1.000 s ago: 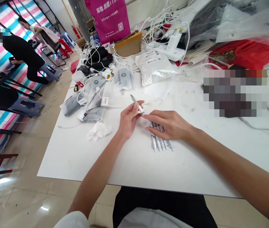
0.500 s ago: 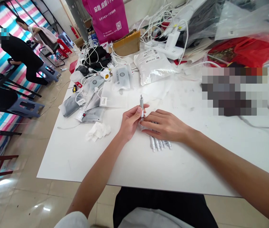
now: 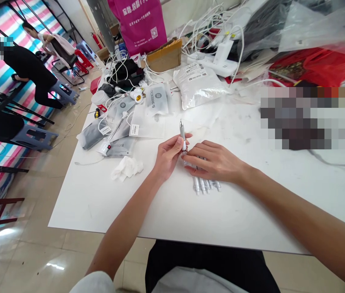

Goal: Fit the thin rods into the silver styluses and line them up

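The left hand (image 3: 169, 156) grips a silver tube (image 3: 182, 132) upright above the desk (image 3: 105, 211), its fingers closed around the lower part. The right hand (image 3: 214, 162) lies just beside it, fingers loosely open, their tips (image 3: 185, 157) at the tube's lower end, over a row of similar tubes (image 3: 204, 186) on the desk.

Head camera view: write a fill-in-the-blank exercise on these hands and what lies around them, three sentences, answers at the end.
The left hand holds a silver pen nearly ____.
The right hand lies over a row of matching pens on a ____ table.
The carrier bag behind the table is ____.

Missing words: upright; white; pink.
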A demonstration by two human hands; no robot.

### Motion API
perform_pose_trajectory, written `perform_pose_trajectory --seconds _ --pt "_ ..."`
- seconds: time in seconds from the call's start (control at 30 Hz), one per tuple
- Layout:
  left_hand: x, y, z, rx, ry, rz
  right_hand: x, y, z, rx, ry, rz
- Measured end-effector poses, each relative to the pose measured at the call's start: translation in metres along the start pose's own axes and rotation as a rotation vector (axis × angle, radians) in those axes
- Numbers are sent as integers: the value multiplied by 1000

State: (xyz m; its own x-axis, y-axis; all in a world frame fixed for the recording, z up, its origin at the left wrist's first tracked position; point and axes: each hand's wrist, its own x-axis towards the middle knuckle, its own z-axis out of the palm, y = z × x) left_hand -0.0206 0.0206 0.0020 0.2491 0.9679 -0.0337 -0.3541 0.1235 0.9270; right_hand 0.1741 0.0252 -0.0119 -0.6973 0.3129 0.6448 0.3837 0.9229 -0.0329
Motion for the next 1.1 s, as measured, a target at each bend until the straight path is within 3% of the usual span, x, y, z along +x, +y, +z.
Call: perform_pose_trajectory --seconds 0.4,0.6,0.77,0.9,1.1 --pt "-1 -3 2 46 9 30 0 0 2 -38 57 -49" --pt "2 -2 -2 506 224 244 -1 2 1 137 -22 118" --pt "3 -1 -9 930 214 378 -3 7 -1 135 -168 252" --pt "5 -1 -16 1222 166 323 -4 9 -2 124 -249 329" --pt "5 -2 -19 1351 129 244 0 6 -6 108 -288 391"
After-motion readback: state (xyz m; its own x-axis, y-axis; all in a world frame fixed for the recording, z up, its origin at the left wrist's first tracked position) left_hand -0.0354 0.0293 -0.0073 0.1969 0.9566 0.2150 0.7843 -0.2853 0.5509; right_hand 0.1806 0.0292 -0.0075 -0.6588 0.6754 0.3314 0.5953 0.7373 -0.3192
